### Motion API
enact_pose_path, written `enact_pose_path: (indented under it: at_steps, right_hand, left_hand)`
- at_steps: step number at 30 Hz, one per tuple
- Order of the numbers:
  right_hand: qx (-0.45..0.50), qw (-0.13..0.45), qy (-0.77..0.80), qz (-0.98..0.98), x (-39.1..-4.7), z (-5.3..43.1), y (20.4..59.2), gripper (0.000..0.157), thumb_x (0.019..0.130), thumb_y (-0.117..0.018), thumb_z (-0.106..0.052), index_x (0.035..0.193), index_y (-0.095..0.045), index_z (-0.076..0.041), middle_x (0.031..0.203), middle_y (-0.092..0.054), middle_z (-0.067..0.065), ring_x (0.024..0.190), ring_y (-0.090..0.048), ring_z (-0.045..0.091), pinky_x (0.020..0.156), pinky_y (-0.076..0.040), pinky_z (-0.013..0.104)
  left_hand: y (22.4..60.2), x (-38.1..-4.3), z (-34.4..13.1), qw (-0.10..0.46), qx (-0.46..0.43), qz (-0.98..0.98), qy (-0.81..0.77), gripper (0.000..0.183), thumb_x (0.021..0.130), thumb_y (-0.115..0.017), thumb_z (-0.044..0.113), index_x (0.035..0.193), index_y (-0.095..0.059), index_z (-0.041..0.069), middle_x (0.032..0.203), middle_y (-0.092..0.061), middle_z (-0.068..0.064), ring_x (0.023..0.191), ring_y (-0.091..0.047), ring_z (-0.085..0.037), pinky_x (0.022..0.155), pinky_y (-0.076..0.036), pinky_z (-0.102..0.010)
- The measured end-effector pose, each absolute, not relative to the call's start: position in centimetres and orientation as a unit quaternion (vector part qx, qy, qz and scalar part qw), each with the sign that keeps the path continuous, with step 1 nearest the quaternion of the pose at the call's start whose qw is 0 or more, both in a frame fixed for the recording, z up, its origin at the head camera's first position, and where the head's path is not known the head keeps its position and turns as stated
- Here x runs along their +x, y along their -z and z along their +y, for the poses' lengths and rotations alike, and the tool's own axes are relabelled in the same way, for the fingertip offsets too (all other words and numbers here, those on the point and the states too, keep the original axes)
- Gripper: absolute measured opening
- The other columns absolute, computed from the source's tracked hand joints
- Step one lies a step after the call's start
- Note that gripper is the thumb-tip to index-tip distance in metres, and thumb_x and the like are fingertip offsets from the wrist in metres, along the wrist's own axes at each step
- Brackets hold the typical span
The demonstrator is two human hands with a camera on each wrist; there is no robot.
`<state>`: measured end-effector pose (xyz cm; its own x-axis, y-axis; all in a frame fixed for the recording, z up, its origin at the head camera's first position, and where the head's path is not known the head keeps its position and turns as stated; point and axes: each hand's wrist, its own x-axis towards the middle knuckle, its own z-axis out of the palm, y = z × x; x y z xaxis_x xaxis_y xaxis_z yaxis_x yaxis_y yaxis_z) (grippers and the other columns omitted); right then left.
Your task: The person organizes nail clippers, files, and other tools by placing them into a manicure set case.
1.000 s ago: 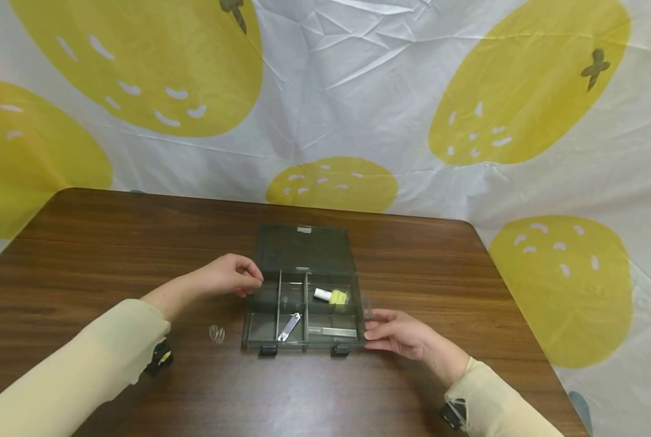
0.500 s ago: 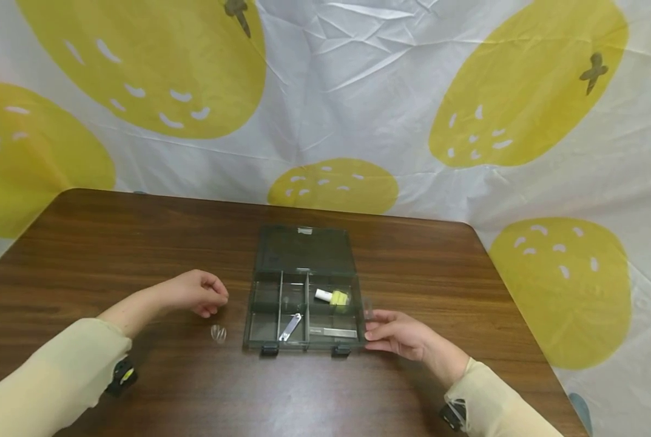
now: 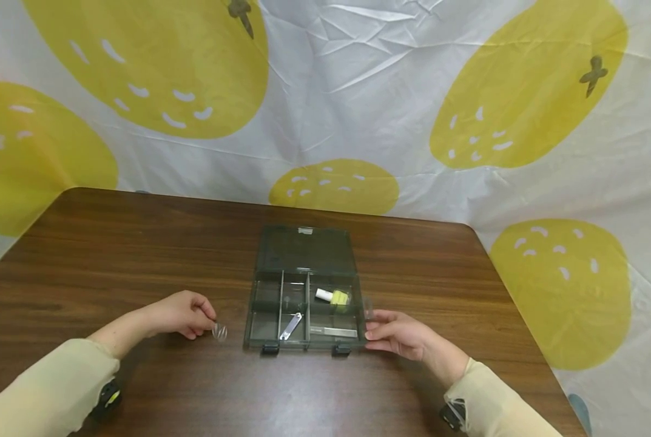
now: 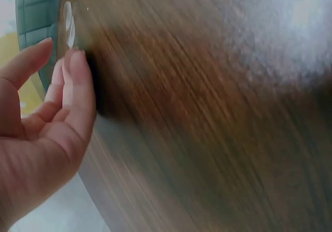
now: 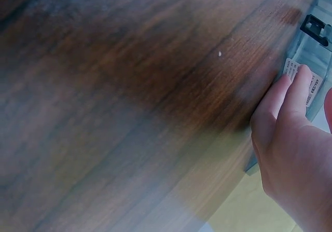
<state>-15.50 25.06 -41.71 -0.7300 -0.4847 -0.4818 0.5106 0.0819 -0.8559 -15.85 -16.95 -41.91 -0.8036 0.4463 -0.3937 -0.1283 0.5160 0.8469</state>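
In the head view, my left hand (image 3: 180,312) is low over the table, its fingertips at a pair of small clear curved pieces (image 3: 219,332) that look like false nail tips. The left wrist view shows the thumb apart from the fingers, whose tips meet the near end of the clear pieces (image 4: 69,27). My right hand (image 3: 398,332) rests with extended fingers against the right side of a dark translucent compartment box (image 3: 307,346). A nail clipper (image 3: 290,326), a yellow nail polish bottle (image 3: 333,297) with a white cap and a flat silver bar, perhaps a nail file (image 3: 333,332), lie inside.
The box lid (image 3: 306,250) lies folded back behind it on the brown wooden table (image 3: 139,243). Two black latches (image 3: 340,349) stick out at the front. A fabric backdrop (image 3: 347,121) with yellow fruit prints hangs behind the table.
My left hand has moved away from the box, to the left and nearer, down to the clear pieces. The right hand stays at the box's side.
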Motion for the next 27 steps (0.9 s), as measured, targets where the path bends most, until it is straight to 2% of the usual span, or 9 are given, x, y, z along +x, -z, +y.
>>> enact_pose_path:
  at_steps: [10,20,27]
  right_hand:
    - [0.012,0.366,0.678,0.637,-15.5,25.1,41.8,0.06,0.086,-0.051,0.01,0.138,-0.021,0.016,0.097,-0.066,0.003,0.089,-0.065,0.011,0.085,-0.054,0.029]
    - [0.014,0.368,0.678,0.637,-15.5,25.0,41.6,0.061,0.086,-0.051,0.01,0.138,-0.02,0.016,0.097,-0.065,0.003,0.089,-0.065,0.011,0.085,-0.054,0.029]
    - [0.016,0.366,0.677,0.638,-15.5,25.0,41.5,0.063,0.085,-0.052,0.01,0.138,-0.019,0.017,0.097,-0.065,0.003,0.088,-0.064,0.011,0.084,-0.054,0.028]
  left_hand:
    - [42.6,-15.4,-15.7,0.208,0.074,0.882,-0.416,0.017,0.075,-0.072,0.011,0.078,-0.059,0.001,0.058,-0.056,0.002,0.053,-0.054,-0.009,0.05,-0.052,-0.025]
    - [41.8,-15.0,-15.0,0.188,0.051,0.901,-0.387,0.008,0.074,-0.066,0.001,0.073,-0.058,0.001,0.055,-0.054,-0.002,0.05,-0.054,-0.01,0.048,-0.052,-0.024]
    - [41.3,-14.8,-14.7,0.174,0.068,0.909,-0.372,0.008,0.077,-0.061,0.005,0.071,-0.06,0.001,0.054,-0.055,-0.002,0.049,-0.053,-0.01,0.047,-0.05,-0.024]
